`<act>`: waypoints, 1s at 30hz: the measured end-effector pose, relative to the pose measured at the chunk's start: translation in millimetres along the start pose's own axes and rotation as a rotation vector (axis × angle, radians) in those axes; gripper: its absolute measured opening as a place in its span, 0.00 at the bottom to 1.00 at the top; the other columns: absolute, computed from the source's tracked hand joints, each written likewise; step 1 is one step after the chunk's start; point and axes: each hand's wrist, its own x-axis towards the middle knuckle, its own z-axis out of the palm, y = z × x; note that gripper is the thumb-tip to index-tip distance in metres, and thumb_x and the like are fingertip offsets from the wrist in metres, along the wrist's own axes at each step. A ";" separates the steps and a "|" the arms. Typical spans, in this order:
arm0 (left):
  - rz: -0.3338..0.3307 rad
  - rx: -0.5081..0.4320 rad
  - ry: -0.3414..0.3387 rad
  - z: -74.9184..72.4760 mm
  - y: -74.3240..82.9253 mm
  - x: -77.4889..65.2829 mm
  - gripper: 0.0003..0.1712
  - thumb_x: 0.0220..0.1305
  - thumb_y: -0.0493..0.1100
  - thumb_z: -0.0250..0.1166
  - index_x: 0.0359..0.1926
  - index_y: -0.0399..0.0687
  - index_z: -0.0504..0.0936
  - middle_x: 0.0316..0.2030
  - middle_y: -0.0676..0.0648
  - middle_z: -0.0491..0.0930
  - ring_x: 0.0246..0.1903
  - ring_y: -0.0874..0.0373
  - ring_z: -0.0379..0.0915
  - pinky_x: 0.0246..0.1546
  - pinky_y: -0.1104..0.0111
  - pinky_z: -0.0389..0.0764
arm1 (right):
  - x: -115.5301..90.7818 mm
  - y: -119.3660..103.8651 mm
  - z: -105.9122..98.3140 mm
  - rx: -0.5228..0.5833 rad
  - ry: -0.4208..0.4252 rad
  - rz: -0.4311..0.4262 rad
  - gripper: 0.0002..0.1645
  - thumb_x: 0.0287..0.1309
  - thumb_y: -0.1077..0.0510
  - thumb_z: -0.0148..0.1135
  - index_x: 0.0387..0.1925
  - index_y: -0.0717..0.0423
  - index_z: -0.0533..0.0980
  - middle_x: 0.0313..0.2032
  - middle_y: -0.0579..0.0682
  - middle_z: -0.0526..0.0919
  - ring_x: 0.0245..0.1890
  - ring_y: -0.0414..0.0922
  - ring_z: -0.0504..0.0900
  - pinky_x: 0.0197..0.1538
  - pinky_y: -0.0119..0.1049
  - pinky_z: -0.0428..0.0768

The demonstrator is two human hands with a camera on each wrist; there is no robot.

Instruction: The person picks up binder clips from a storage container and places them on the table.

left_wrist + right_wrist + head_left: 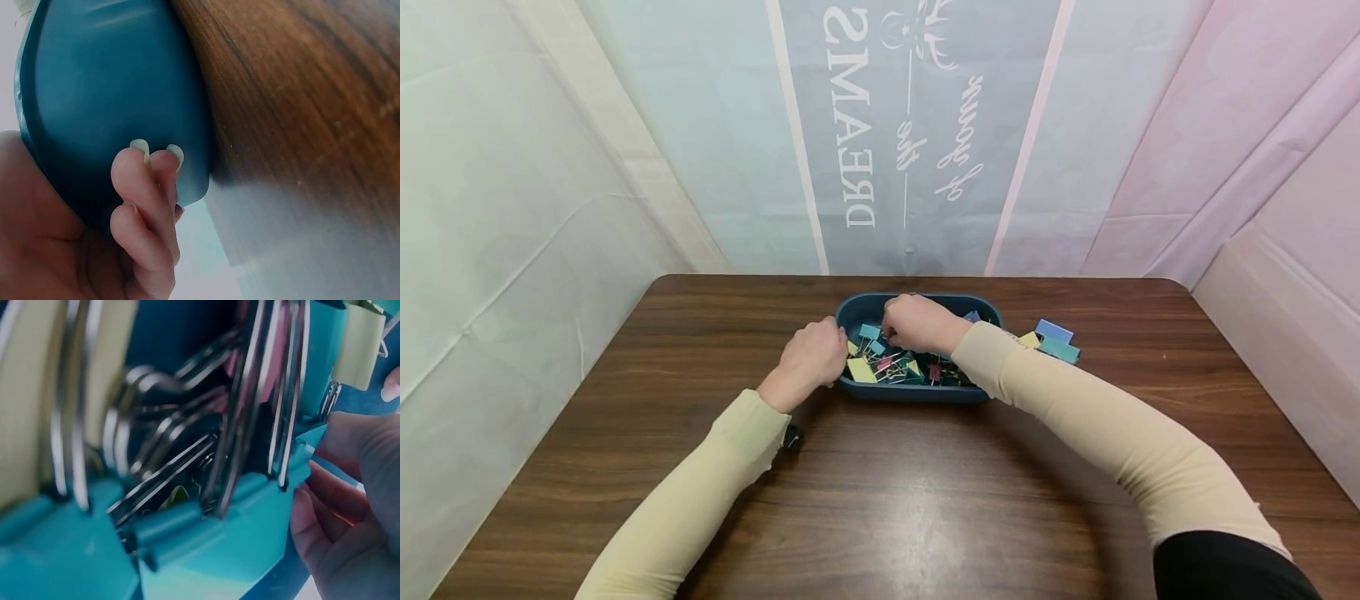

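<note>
A dark blue oval bin (917,393) stands near the table's far edge, holding a jumble of binder clips in several colours. My left hand (812,354) grips the bin's left end; in the left wrist view its curled fingers (144,206) lie against the outer wall. Reaching into the bin from the right is my right hand (921,323). Its thumb and fingers (337,494) pinch the edge of a teal binder clip (306,440). A yellow clip (861,370) and a teal clip (869,332) show left of that hand, which hides part of the pile.
On the table (895,500) right of the bin lie a blue clip (1055,331), a teal clip (1059,352) and a yellow one (1028,340), partly behind the right sleeve. A small black object (792,437) sits beside the left sleeve. A printed curtain (737,167) hangs behind the table.
</note>
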 end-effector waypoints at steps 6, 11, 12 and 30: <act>0.001 -0.007 -0.009 1.6 -0.6 0.0 0.23 0.80 0.48 0.43 0.53 0.31 0.72 0.25 0.42 0.76 0.15 0.56 0.77 0.17 0.67 0.78 | -0.3 0.5 1.2 0.038 0.002 0.026 0.08 0.64 0.62 0.63 0.36 0.51 0.87 0.37 0.47 0.86 0.34 0.42 0.82 0.44 0.38 0.82; 0.002 -0.010 -0.012 1.5 -1.1 0.0 0.23 0.80 0.48 0.43 0.53 0.31 0.72 0.25 0.42 0.76 0.15 0.56 0.76 0.17 0.67 0.78 | -1.2 2.2 -8.4 0.154 0.020 0.066 0.06 0.62 0.59 0.65 0.36 0.51 0.87 0.38 0.46 0.84 0.34 0.41 0.80 0.42 0.38 0.81; 0.000 -0.012 -0.011 1.2 -1.1 0.0 0.23 0.80 0.48 0.43 0.53 0.32 0.72 0.26 0.42 0.76 0.15 0.55 0.76 0.17 0.67 0.78 | -1.6 3.2 -10.9 0.176 0.029 0.070 0.05 0.61 0.59 0.66 0.37 0.51 0.87 0.38 0.46 0.84 0.35 0.41 0.80 0.42 0.38 0.81; 0.027 0.005 0.002 -0.2 -0.5 1.1 0.22 0.80 0.47 0.42 0.53 0.31 0.72 0.25 0.42 0.76 0.15 0.56 0.76 0.17 0.67 0.78 | -49.1 36.7 -62.2 0.413 0.180 0.096 0.10 0.64 0.51 0.67 0.40 0.52 0.87 0.35 0.42 0.87 0.34 0.40 0.82 0.41 0.42 0.79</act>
